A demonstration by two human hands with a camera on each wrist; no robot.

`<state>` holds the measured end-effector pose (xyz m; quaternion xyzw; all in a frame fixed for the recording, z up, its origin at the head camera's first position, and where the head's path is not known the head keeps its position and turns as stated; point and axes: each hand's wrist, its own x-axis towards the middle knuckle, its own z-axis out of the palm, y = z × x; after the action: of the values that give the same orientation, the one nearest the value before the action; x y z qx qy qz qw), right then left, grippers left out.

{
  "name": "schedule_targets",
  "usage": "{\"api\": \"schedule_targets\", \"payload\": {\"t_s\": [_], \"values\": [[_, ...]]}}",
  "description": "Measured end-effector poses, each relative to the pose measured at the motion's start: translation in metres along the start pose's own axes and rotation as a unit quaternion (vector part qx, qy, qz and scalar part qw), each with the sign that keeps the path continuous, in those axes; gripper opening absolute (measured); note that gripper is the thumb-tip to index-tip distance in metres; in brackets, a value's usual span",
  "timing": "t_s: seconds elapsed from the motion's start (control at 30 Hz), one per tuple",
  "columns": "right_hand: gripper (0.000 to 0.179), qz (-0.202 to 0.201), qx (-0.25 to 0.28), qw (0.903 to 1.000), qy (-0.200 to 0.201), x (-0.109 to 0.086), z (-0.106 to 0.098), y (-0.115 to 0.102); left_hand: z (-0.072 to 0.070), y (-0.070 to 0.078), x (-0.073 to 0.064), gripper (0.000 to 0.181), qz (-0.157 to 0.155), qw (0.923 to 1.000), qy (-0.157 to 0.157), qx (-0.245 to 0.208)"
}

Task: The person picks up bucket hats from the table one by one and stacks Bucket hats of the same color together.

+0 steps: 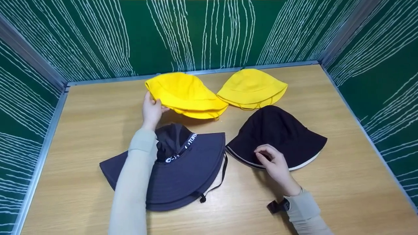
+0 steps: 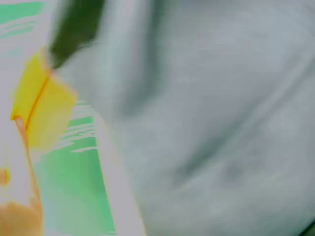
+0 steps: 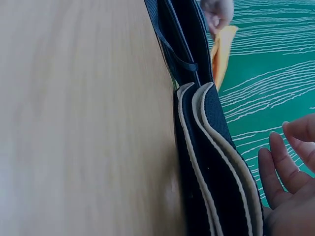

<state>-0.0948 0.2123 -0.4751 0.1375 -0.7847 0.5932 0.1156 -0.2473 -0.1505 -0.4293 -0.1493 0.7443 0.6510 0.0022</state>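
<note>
With thumb and fingers, my left hand [image 1: 152, 111] grips the left end of a yellow bucket hat [image 1: 184, 93], whose left side is raised off the table. In the left wrist view a sleeve covers most of the picture, and only part of the yellow hat [image 2: 49, 110] shows. My right hand [image 1: 276, 163] is at the near brim of a black bucket hat [image 1: 277, 130] with white edging, its fingers loosely bent and holding nothing. The right wrist view shows those fingers [image 3: 281, 164] apart from each other, beside the black hat's doubled brim [image 3: 216, 147].
A second yellow hat [image 1: 253, 86] lies at the back right, its left tip meeting the held one. Under my left forearm is a wide-brimmed dark grey hat [image 1: 189, 176] with a cord and toggle [image 1: 203, 197]. Green walls [image 1: 140, 32] with white lines border the wooden table [image 1: 81, 130].
</note>
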Motion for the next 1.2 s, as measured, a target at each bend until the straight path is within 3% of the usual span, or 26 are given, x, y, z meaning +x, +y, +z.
{"api": "schedule_targets", "payload": {"t_s": [0.3, 0.5, 0.6, 0.7, 0.77, 0.83, 0.9, 1.07, 1.2], "values": [[0.013, 0.033, 0.009, 0.9991, -0.024, 0.005, -0.002, 0.015, -0.007, 0.041, -0.027, 0.043, 0.083, 0.9939, -0.006, -0.073], [0.012, 0.072, 0.014, 0.9954, -0.062, 0.030, -0.006, -0.004, -0.002, 0.064, -0.057, 0.042, 0.142, 0.9827, -0.030, -0.115], [0.016, 0.121, 0.062, 0.9900, -0.034, 0.048, -0.006, -0.012, 0.005, 0.073, -0.072, 0.041, 0.161, 0.9742, -0.043, -0.153], [0.020, 0.184, 0.159, 0.9697, 0.021, 0.068, -0.005, -0.016, 0.013, 0.079, -0.087, 0.039, 0.162, 0.9646, -0.058, -0.200], [0.023, 0.222, 0.229, 0.9470, 0.040, 0.080, -0.005, -0.016, 0.017, 0.081, -0.096, 0.037, 0.162, 0.9586, -0.074, -0.222], [0.025, 0.251, 0.282, 0.9256, 0.028, 0.089, -0.005, -0.014, 0.020, 0.082, -0.104, 0.037, 0.162, 0.9535, -0.090, -0.238], [0.027, 0.264, 0.318, 0.9105, -0.010, 0.094, -0.004, -0.012, 0.022, 0.082, -0.112, 0.037, 0.161, 0.9483, -0.109, -0.251], [0.032, 0.244, 0.358, 0.8947, -0.109, 0.093, -0.002, -0.013, 0.023, 0.079, -0.124, 0.040, 0.153, 0.9406, -0.147, -0.265], [0.029, 0.227, 0.372, 0.8895, -0.136, 0.089, -0.002, -0.011, 0.020, 0.073, -0.127, 0.043, 0.153, 0.9426, -0.160, -0.250]]}}
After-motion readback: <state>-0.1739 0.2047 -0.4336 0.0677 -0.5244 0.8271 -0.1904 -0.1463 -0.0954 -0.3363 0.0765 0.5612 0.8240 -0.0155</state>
